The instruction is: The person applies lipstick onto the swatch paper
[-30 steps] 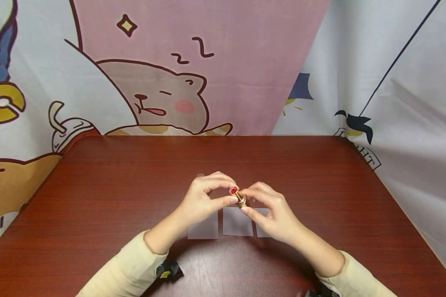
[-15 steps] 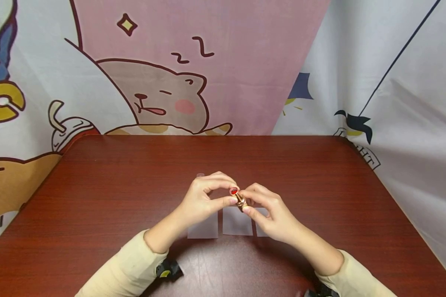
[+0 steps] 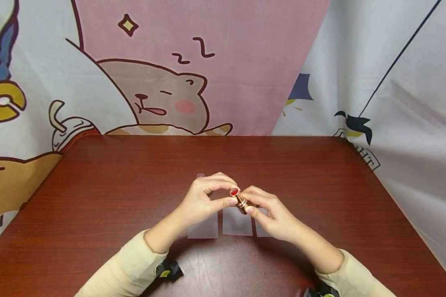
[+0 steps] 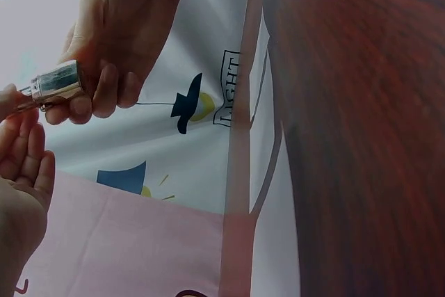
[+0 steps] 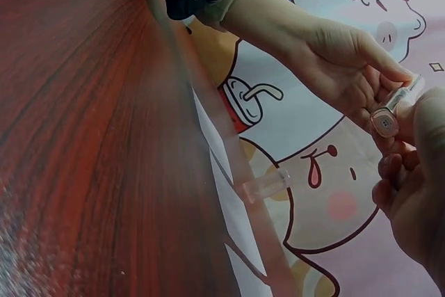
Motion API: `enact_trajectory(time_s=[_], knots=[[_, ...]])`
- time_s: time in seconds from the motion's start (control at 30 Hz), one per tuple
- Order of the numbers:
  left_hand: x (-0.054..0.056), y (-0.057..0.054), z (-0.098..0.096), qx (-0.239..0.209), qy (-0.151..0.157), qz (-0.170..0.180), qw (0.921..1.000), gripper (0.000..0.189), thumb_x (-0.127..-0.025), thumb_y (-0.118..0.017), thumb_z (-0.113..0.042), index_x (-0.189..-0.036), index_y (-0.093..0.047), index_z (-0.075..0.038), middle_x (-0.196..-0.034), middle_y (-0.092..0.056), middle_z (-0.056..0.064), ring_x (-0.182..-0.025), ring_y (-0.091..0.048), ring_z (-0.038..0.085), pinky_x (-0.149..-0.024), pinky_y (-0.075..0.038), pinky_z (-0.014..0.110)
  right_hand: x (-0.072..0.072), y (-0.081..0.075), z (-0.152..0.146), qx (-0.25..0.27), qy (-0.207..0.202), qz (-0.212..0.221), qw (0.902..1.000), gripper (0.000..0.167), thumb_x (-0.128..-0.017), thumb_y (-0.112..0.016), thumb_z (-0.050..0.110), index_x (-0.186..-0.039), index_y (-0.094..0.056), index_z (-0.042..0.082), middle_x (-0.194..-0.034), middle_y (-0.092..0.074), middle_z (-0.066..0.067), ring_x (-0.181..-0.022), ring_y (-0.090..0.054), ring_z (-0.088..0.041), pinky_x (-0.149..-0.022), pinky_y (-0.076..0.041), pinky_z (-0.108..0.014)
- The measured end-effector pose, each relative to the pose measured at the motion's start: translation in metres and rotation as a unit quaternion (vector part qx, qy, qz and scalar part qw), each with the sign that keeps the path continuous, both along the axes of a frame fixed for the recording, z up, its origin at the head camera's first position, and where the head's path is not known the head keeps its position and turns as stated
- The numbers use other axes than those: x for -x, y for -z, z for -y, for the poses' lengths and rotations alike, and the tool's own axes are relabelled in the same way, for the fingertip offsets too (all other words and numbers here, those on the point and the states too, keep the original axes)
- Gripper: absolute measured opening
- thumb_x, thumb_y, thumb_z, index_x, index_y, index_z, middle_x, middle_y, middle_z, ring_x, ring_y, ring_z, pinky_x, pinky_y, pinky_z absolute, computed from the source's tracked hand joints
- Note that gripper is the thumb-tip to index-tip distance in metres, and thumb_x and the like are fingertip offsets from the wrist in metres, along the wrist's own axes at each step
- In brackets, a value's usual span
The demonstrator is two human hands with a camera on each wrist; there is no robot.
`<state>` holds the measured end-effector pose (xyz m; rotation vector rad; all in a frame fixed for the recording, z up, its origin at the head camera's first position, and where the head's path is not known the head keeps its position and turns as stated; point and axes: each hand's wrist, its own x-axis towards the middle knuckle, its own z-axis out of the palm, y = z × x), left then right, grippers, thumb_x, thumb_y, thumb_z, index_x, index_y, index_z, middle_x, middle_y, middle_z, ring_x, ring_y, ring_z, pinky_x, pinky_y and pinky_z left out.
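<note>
Both hands hold a gold lipstick (image 3: 240, 202) above the middle of the table, its red tip tilted up toward the head camera. My left hand (image 3: 204, 198) pinches the upper tube between thumb and fingertips. Lower down, the thumb and fingers of my right hand (image 3: 273, 212) grip the base. In the left wrist view the shiny base (image 4: 59, 83) sticks out by the right hand (image 4: 128, 29). The right wrist view looks at the round bottom of the lipstick (image 5: 386, 123), partly covered by the fingers. Behind the left hand a clear cap (image 5: 268, 186) stands on the table.
Below the hands lie three white paper pieces in a row: a left one (image 3: 202, 229), a middle one (image 3: 238, 225) and a right one (image 3: 262, 229), partly hidden. The red-brown table (image 3: 134, 165) ends at a cartoon-printed curtain (image 3: 245, 62).
My right thumb and fingers have shifted slightly rightward around the base, and the lipstick's base has turned, with more of it showing. The left hand has stayed almost still.
</note>
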<state>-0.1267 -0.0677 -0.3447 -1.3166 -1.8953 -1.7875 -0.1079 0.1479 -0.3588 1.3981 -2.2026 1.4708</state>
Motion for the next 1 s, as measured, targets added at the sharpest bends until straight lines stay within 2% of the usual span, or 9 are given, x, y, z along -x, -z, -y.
enact_trajectory(time_s=[0.1,0.23,0.43,0.6,0.73,0.83,1.0], knots=[[-0.0002,-0.0002,0.0005,-0.001,0.001,-0.001,1.0000,0.021,-0.074,-0.077,0.008,-0.093,-0.071,-0.001,-0.093,-0.068,0.007,-0.091,-0.062,0.020,-0.080,-0.051,0.036,0.0016,0.0009,-0.0005,0.002,-0.016,0.003,0.9999,0.021,-0.096,-0.054,0.001,-0.114,-0.062,0.004,-0.100,-0.058,-0.002,-0.084,-0.054,-0.014,-0.069,-0.047,-0.027],[0.0006,-0.0001,0.0010,-0.004,-0.003,-0.005,1.0000,0.021,-0.074,-0.077,0.007,-0.093,-0.071,-0.001,-0.092,-0.068,0.007,-0.090,-0.063,0.020,-0.078,-0.051,0.036,0.0020,0.0026,0.0003,0.008,-0.017,0.002,0.9998,0.024,-0.097,-0.052,0.004,-0.119,-0.062,0.003,-0.103,-0.058,-0.003,-0.085,-0.055,-0.015,-0.070,-0.048,-0.027],[0.0015,0.0007,0.0006,-0.016,-0.007,0.002,0.9999,0.020,-0.075,-0.076,0.008,-0.093,-0.072,0.001,-0.091,-0.068,0.008,-0.089,-0.063,0.020,-0.078,-0.052,0.036,-0.0024,0.0034,0.0026,0.017,0.021,0.004,0.9996,0.033,-0.095,-0.055,-0.001,-0.127,-0.060,0.003,-0.112,-0.060,-0.005,-0.089,-0.058,-0.016,-0.073,-0.050,-0.029],[0.0005,-0.0003,0.0001,-0.034,-0.015,0.011,0.9993,0.019,-0.075,-0.076,0.009,-0.092,-0.072,0.003,-0.090,-0.068,0.009,-0.087,-0.062,0.022,-0.078,-0.052,0.037,-0.0050,0.0035,0.0039,0.035,0.056,-0.013,0.9977,0.037,-0.094,-0.056,-0.002,-0.131,-0.057,0.002,-0.112,-0.060,-0.006,-0.091,-0.059,-0.017,-0.074,-0.053,-0.028],[-0.0001,-0.0008,0.0000,-0.040,-0.025,0.012,0.9988,0.018,-0.074,-0.076,0.009,-0.091,-0.072,0.002,-0.089,-0.068,0.008,-0.085,-0.062,0.022,-0.077,-0.053,0.036,-0.0055,0.0039,0.0055,0.059,0.090,-0.038,0.9935,0.031,-0.093,-0.064,0.012,-0.122,-0.063,0.002,-0.107,-0.062,-0.005,-0.086,-0.058,-0.016,-0.071,-0.053,-0.026],[-0.0001,-0.0007,-0.0005,-0.044,-0.025,0.009,0.9987,0.019,-0.074,-0.076,0.010,-0.090,-0.072,0.002,-0.089,-0.068,0.008,-0.085,-0.063,0.022,-0.076,-0.053,0.037,-0.0050,0.0052,0.0066,0.073,0.117,-0.051,0.9891,0.031,-0.087,-0.073,0.021,-0.112,-0.067,0.005,-0.102,-0.063,-0.003,-0.083,-0.057,-0.014,-0.068,-0.051,-0.023],[-0.0009,-0.0005,-0.0012,-0.051,-0.027,0.009,0.9983,0.019,-0.074,-0.076,0.011,-0.091,-0.072,0.002,-0.088,-0.068,0.008,-0.084,-0.063,0.022,-0.075,-0.053,0.036,-0.0050,0.0061,0.0086,0.090,0.144,-0.053,0.9841,0.035,-0.074,-0.083,0.012,-0.106,-0.069,0.007,-0.096,-0.066,-0.002,-0.079,-0.055,-0.013,-0.065,-0.045,-0.022]])
